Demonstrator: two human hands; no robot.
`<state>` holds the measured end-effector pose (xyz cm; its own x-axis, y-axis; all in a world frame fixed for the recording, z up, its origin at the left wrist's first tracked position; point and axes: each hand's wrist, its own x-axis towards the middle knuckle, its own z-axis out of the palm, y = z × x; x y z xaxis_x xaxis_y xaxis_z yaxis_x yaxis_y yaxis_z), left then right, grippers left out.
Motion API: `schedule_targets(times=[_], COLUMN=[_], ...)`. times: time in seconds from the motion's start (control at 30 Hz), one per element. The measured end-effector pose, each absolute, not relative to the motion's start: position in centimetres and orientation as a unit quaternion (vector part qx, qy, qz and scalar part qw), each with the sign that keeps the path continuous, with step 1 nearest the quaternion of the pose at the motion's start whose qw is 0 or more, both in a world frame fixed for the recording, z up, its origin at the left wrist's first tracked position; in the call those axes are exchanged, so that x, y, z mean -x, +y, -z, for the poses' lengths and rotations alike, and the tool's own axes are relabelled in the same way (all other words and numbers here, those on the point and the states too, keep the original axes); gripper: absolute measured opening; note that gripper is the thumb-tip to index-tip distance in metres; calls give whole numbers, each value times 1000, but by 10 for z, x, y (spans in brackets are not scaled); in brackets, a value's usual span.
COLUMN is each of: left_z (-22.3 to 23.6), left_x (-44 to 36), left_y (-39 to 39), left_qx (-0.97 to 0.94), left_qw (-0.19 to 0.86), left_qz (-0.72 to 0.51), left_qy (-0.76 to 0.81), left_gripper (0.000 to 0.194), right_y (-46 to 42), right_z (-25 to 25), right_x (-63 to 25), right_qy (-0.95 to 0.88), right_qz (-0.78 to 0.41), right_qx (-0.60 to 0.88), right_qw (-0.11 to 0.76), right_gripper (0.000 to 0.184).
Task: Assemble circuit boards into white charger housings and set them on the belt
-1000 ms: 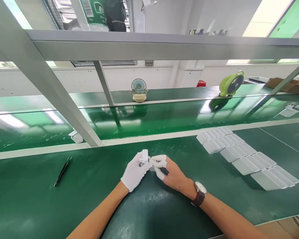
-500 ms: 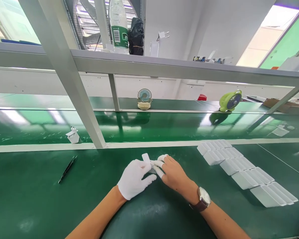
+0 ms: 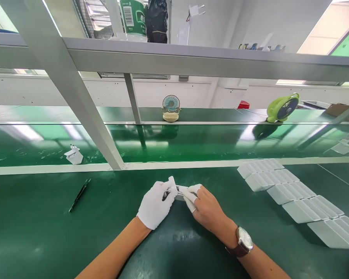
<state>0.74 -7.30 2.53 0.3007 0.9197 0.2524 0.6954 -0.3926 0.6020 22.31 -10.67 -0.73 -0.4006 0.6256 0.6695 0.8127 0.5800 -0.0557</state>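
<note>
My left hand (image 3: 155, 203) wears a white glove and is closed around a small white plastic part (image 3: 178, 191), held just above the green bench (image 3: 40, 240). My right hand (image 3: 205, 207), bare with white finger cots on the fingertips and a wristwatch on the wrist, pinches the same part from the right. The part is mostly covered by the fingers, so its shape is unclear. Both hands meet at the middle of the bench.
Rows of white rectangular parts (image 3: 296, 195) lie to the right. Black tweezers (image 3: 79, 195) rest at left. A white plug part (image 3: 73, 155) sits on the shiny green belt (image 3: 192, 145) behind. Two small fans (image 3: 171, 107) (image 3: 282, 107) stand beyond. A metal frame post (image 3: 84, 116) slants overhead.
The view shifted slightly. The white plug part on the belt has moved left. My hands stay together on the small part, with the fingers regripped and the left fingers curled in.
</note>
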Motion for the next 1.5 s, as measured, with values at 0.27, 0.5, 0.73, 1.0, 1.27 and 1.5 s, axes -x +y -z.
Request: schedule_targets(times=[0.27,0.5,0.73,1.0,1.27,1.5], left_z=[-8,-7,-15,-38,-33,-31], left_x=[-10,-19,-19,-26,-25,-26], left_y=[-59,-60,-80,-81,-83,-84], left_qx=[-836,-661,-785,-887,-894,-898], left_qw=[116,242,148,22,8,-19], left_qz=[-322,-394,-329,-183,-174,-150], left_qy=[430,591,504,424,412,413], left_gripper=[39,25,20,20,22,22], right_y=[-109,-109,-109,-111,-114,-116], right_z=[3,7,8,13,7,4], right_x=[-222,-223,-224,-225,-219,-217], right_qy=[-827,-832,-831,-818,-819,-825], right_qz=[126,119,131,164,177,181], right_qx=[444,449,446,426,436,438], right_qw=[321,305,305,350,329,307], right_gripper=[16,15,18,23,23,24])
